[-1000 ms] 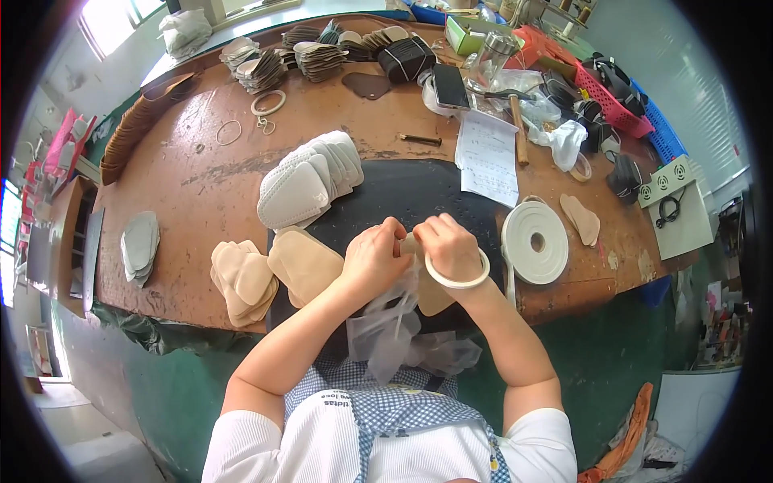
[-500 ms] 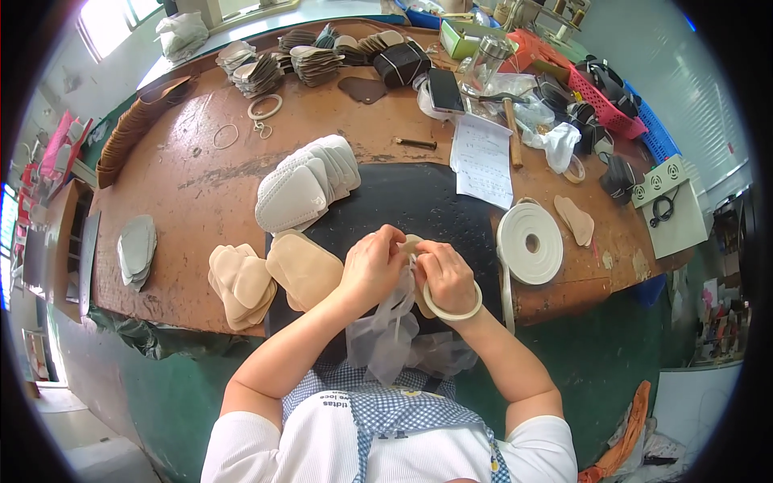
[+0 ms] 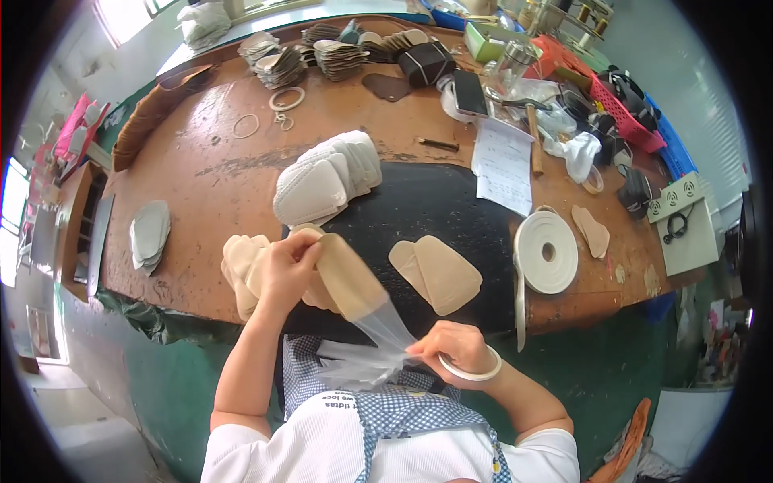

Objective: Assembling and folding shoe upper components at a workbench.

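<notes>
My left hand (image 3: 288,272) pinches the top end of a tan insole-shaped piece (image 3: 351,278) between thumb and fingers. From its lower end a translucent film (image 3: 386,324) stretches down to my right hand (image 3: 460,349), which grips it. More crumpled film (image 3: 354,366) hangs at my lap. A pale ring (image 3: 471,373) circles my right wrist. On the black mat (image 3: 403,189) lie two overlapping beige pieces (image 3: 448,278). A pile of beige pieces (image 3: 241,266) sits beside my left hand, which partly hides it.
Beyond my hands, a fanned stack of pale grey pieces (image 3: 326,179) overlaps the mat. A white tape roll (image 3: 546,252), handwritten paper (image 3: 505,165) and hammer (image 3: 535,141) lie to the right. A smaller grey pile (image 3: 150,235) is at the left.
My hands have moved apart from the mat's middle: left hand leftward with the tan piece, right hand down toward me, stretching the film. The beige pieces between them are now exposed.
</notes>
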Available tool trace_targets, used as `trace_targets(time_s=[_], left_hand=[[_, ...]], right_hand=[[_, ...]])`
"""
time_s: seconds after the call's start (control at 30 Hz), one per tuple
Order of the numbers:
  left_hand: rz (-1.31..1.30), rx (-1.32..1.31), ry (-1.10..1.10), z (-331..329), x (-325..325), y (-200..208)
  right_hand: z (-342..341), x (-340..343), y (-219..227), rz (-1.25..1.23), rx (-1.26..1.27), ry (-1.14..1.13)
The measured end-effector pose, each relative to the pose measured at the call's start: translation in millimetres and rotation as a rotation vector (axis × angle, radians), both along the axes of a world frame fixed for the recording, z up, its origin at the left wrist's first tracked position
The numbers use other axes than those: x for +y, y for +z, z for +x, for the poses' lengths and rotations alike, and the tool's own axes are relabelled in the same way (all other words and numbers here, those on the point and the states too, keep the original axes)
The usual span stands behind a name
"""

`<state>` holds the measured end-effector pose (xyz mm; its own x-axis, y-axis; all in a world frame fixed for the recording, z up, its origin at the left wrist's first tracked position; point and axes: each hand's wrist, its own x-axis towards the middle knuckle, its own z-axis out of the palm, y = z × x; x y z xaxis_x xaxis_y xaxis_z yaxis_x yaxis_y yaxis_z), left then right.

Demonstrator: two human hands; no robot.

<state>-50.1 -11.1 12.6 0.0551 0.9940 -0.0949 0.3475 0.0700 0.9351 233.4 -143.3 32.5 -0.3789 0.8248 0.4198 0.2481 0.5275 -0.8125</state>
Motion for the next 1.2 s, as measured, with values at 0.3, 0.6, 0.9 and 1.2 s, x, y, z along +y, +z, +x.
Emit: trace_targets(time_s=[0.3, 0.6, 0.9, 1.2], left_hand=[[0.662, 0.819, 0.187, 11, 17, 10], [0.324, 0.446, -0.452, 137, 23, -13], [0.332, 0.444, -0.414, 136, 34, -18], [0.321, 0.374, -0.48, 136, 35, -22]], right_hand=[[50, -16, 22, -0.258, -0.263, -0.152], [40, 69, 16, -0.135, -0.812, -0.272], [24, 115, -37, 0.409, -0.875, -0.314], [30, 77, -42, 0.48, -0.613, -0.479]])
